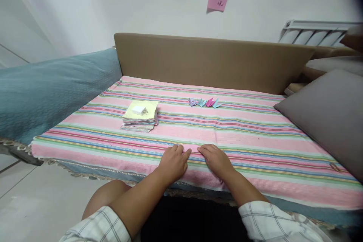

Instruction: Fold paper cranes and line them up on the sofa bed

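Observation:
Near the front of the pink striped cloth [241, 147], a small piece of pink paper [194, 147] lies between my hands, partly covered by them and close in colour to the cloth. My left hand [175, 162] presses on its left side, fingers curled and thumb reaching toward the middle. At the right edge, the fingertips of my right hand [217, 160] are closed together on the paper. Farther back stands a row of folded paper cranes [210, 102] in purple, blue and pink.
A stack of paper sheets [138, 123] sits left of the cranes, with a small white box [138, 110] on top. Grey cushions [329, 117] lie at the right. A brown backrest [198, 60] runs behind, and a blue-covered armrest [62, 87] bounds the left.

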The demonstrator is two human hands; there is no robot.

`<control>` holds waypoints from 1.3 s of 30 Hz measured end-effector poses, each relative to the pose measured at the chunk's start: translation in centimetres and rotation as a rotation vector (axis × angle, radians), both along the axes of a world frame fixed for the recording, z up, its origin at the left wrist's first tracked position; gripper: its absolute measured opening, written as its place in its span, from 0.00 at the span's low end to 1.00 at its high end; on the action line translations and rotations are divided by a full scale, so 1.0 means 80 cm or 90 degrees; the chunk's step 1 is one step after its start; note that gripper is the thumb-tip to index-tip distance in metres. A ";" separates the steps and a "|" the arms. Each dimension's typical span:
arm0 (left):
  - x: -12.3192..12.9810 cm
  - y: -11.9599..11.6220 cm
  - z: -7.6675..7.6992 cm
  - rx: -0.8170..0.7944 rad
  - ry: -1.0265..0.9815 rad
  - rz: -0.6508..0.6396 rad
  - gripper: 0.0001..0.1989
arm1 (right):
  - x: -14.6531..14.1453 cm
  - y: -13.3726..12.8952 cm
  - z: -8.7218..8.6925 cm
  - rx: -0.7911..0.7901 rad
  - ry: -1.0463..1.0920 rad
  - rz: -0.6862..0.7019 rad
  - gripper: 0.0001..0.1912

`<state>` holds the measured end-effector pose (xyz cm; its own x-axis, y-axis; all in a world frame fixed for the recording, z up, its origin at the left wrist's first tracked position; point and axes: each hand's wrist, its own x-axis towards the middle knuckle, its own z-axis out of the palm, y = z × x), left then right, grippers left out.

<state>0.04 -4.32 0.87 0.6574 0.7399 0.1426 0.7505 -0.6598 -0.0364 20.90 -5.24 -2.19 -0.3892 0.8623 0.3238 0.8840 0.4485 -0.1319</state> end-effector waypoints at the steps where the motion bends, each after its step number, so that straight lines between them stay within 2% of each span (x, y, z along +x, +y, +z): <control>1: 0.000 0.000 0.000 -0.002 0.000 0.000 0.22 | -0.003 -0.002 0.002 0.002 0.004 -0.002 0.18; 7: 0.000 0.002 0.000 -0.017 -0.013 0.012 0.23 | -0.024 -0.013 0.006 0.041 -0.008 -0.005 0.21; 13: -0.001 0.002 0.000 -0.022 -0.021 0.017 0.22 | -0.027 -0.018 -0.005 0.075 -0.034 0.009 0.23; 17: -0.002 0.002 -0.002 -0.013 -0.017 0.024 0.21 | -0.017 -0.018 -0.009 0.114 -0.029 -0.005 0.20; 23: -0.001 0.001 -0.001 -0.022 -0.025 0.036 0.21 | -0.013 -0.018 0.004 0.168 0.020 -0.048 0.13; 27: 0.000 0.001 -0.001 -0.018 -0.028 0.037 0.20 | -0.031 -0.019 0.003 0.183 0.044 0.024 0.16; 33: -0.002 0.002 -0.001 -0.020 -0.037 0.040 0.20 | -0.046 -0.013 -0.011 0.122 0.059 0.027 0.17; 39: -0.018 0.013 0.013 -0.063 -0.057 0.063 0.16 | -0.043 -0.007 -0.008 0.087 0.067 0.020 0.15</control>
<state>-1.40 -3.29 1.89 0.5681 0.8142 0.1200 0.8098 -0.5790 0.0949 17.47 -5.81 -2.86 -0.3734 0.7951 0.4779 0.8538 0.4960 -0.1582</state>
